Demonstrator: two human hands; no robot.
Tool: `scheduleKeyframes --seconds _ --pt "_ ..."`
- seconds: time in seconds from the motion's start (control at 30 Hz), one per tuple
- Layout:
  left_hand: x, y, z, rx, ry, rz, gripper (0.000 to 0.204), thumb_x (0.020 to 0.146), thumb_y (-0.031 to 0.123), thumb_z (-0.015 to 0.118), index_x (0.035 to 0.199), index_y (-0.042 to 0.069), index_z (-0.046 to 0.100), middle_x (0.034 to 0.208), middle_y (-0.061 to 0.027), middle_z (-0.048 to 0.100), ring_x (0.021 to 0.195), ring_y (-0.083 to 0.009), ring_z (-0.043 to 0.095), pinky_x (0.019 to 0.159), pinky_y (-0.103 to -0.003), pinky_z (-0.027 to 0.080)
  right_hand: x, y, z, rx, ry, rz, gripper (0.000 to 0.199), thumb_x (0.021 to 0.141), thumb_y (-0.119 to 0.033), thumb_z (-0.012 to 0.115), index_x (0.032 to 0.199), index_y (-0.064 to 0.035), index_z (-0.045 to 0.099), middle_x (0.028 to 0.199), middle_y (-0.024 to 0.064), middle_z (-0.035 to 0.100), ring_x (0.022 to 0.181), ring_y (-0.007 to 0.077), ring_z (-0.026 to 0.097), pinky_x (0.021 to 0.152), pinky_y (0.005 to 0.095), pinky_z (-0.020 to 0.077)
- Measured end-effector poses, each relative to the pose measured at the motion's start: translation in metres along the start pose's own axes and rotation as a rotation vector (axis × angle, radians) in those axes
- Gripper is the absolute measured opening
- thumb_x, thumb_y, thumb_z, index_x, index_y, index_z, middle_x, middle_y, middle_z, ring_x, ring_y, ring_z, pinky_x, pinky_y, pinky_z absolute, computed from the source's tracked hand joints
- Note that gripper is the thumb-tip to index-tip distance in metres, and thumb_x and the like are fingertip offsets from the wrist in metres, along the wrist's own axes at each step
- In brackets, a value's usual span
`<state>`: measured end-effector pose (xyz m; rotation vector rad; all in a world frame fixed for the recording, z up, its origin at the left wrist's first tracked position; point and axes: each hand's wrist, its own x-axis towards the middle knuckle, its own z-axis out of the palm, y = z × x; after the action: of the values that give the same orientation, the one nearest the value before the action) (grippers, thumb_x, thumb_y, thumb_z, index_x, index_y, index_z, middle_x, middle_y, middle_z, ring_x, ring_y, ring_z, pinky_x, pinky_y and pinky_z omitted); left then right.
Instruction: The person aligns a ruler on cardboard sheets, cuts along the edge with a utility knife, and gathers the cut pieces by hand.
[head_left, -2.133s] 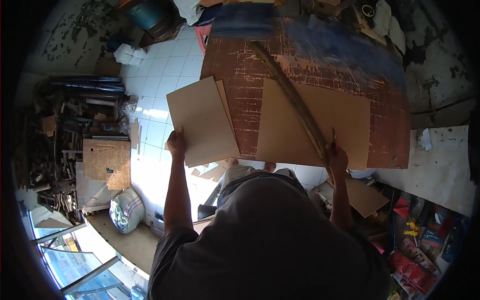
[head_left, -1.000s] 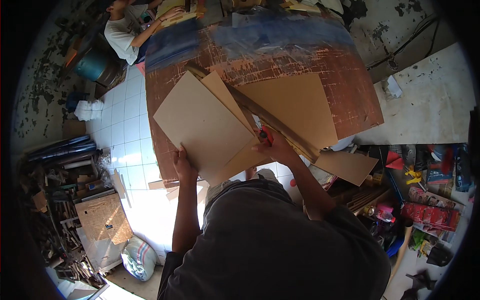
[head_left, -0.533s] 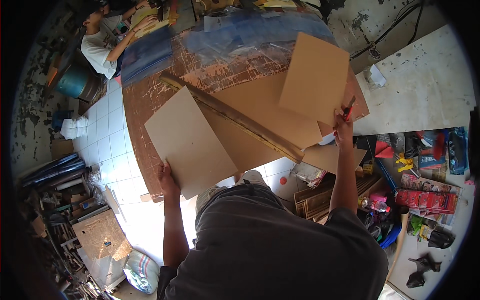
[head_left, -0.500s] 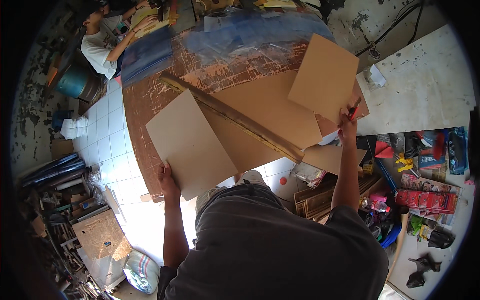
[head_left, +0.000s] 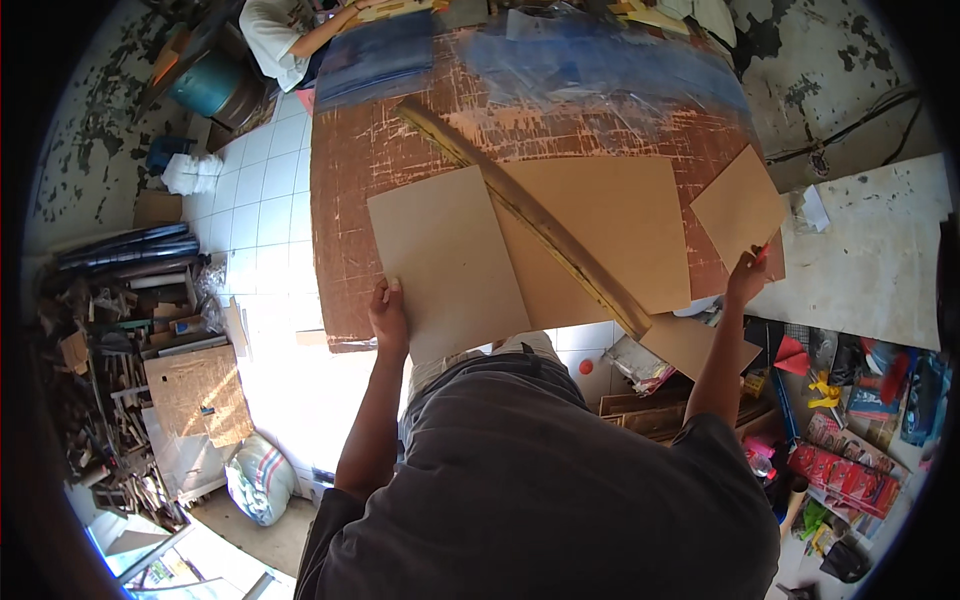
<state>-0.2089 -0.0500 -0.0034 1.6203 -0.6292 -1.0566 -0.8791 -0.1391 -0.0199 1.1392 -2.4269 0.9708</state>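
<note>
My left hand (head_left: 388,315) grips the near left corner of a tan cardboard sheet (head_left: 445,260) that lies on the worn brown worktable (head_left: 355,170). My right hand (head_left: 746,275) holds a smaller cardboard piece (head_left: 738,203) by its lower edge at the table's right side, along with something red and thin. Between them lies a larger cardboard sheet (head_left: 610,215). A long wooden straightedge (head_left: 530,215) runs diagonally across the table over the sheets.
Another person (head_left: 290,35) sits at the far left end of the table beside a blue sheet (head_left: 375,55). A pale board (head_left: 870,260) lies to the right. Scrap wood (head_left: 120,380) is piled at left, and packets and clutter (head_left: 850,450) at lower right.
My right hand has carried the smaller cardboard piece rightward and lower, off the big sheet to the table's right edge. The view has shifted; my left hand stays on its sheet.
</note>
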Motion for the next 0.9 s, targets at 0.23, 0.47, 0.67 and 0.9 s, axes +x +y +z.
scheduleKeyframes --seconds 0.23,0.47,0.67,0.9 --pt "0.002 0.003 0.017 0.567 0.169 0.100 0.030 0.094 0.022 0.065 0.120 0.008 0.066 0.078 -0.0090 0.068 0.068 -0.0131 0.060 0.065 -0.030 0.047 -0.155 -0.174 -0.057 0.220 -0.743 -0.325 0.042 0.076 -0.028 0.081 0.109 -0.0081 0.063 0.101 0.0118 0.060 0.090 0.0346 0.063 0.077 0.0458 0.0521" --pt "0.002 -0.015 -0.003 0.444 0.286 0.256 0.032 0.092 0.024 0.067 0.120 0.009 0.067 0.072 -0.0084 0.066 0.063 -0.0154 0.059 0.060 -0.032 0.046 -0.179 -0.198 -0.050 0.080 -0.899 -0.408 0.054 0.070 -0.032 0.085 0.110 -0.0111 0.055 0.107 0.0101 0.057 0.092 0.0344 0.065 0.077 0.0468 0.0537" --pt "0.002 -0.025 -0.013 0.481 0.297 0.211 0.031 0.092 0.023 0.066 0.119 0.007 0.068 0.072 -0.0100 0.066 0.063 -0.0172 0.059 0.061 -0.034 0.047 -0.172 -0.196 -0.040 0.131 -1.167 -0.211 0.059 0.067 -0.034 0.086 0.109 -0.0077 0.055 0.108 0.0115 0.058 0.094 0.0340 0.065 0.078 0.0476 0.0533" --pt "-0.001 -0.026 -0.001 0.454 0.290 0.225 0.033 0.092 0.022 0.065 0.121 0.007 0.067 0.083 -0.0127 0.071 0.074 -0.0199 0.065 0.068 -0.036 0.050 -0.166 -0.217 -0.049 -0.013 -0.962 -0.436 0.062 0.065 -0.037 0.087 0.109 -0.0076 0.056 0.099 0.0177 0.067 0.094 0.0360 0.067 0.079 0.0457 0.0529"
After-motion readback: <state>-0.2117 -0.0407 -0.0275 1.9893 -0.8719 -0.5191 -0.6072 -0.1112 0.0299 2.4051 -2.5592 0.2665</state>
